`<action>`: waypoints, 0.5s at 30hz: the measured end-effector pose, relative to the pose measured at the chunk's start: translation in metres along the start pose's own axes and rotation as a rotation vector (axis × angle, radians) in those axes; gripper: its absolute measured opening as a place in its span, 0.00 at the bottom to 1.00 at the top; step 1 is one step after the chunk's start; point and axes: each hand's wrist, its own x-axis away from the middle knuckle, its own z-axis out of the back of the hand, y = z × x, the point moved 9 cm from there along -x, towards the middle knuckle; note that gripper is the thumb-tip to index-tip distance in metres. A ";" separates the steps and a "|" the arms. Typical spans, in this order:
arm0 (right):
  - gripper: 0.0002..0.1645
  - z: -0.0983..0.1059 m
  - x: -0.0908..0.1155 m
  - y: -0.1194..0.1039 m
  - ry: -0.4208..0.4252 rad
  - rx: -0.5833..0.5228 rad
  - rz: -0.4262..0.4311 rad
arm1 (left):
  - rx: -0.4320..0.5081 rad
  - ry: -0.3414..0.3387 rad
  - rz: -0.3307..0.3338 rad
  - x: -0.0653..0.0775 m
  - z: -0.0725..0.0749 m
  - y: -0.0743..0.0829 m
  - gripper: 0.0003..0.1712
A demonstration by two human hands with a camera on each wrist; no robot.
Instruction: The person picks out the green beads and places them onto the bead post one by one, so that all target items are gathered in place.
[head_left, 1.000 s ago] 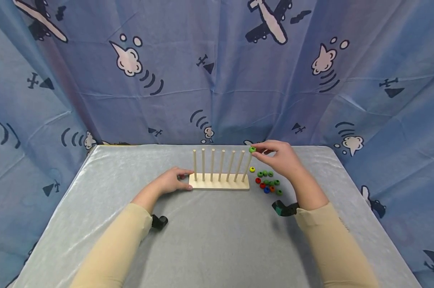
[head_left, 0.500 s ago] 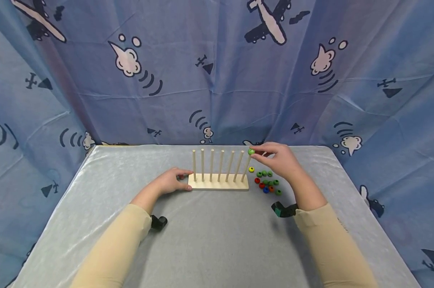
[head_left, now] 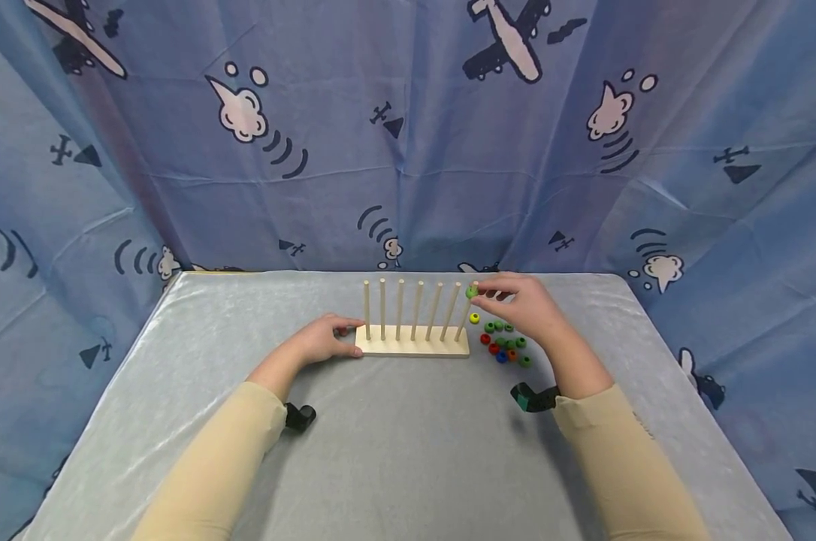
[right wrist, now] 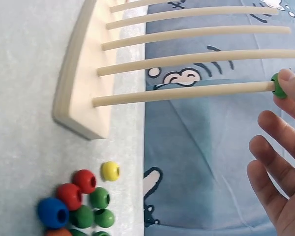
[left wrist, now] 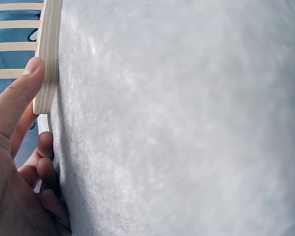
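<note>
In the head view a pale wooden peg rack (head_left: 411,347) stands on the table, with several upright pegs in a row. My left hand (head_left: 320,340) grips its left end. The left wrist view has the thumb (left wrist: 24,91) on the edge of the base and a finger behind it, the other fingers curled below. My right hand (head_left: 521,300) pinches a green bead (head_left: 472,292) between thumb and index finger. That bead sits around the top of the rightmost peg (right wrist: 187,93), whose tip shows just above it. In the right wrist view the other fingers are spread apart from the peg.
Loose beads lie on the table right of the rack: a yellow bead (head_left: 474,318), a blue bead (head_left: 501,357), an orange bead (head_left: 512,355), red ones and several green ones. A patterned blue curtain (head_left: 408,150) hangs behind the grey-white tabletop (head_left: 408,451).
My right hand has lowered a little with the green bead, from just above the rightmost peg's tip onto it. The left hand stays at the rack's left end.
</note>
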 end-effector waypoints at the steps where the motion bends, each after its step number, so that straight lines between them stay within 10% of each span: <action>1: 0.21 -0.002 0.000 0.001 -0.006 0.001 -0.003 | 0.004 0.001 -0.009 0.000 0.000 0.000 0.40; 15: 0.17 -0.033 0.004 0.020 -0.079 0.138 -0.011 | -0.020 0.015 -0.034 -0.001 -0.001 0.001 0.40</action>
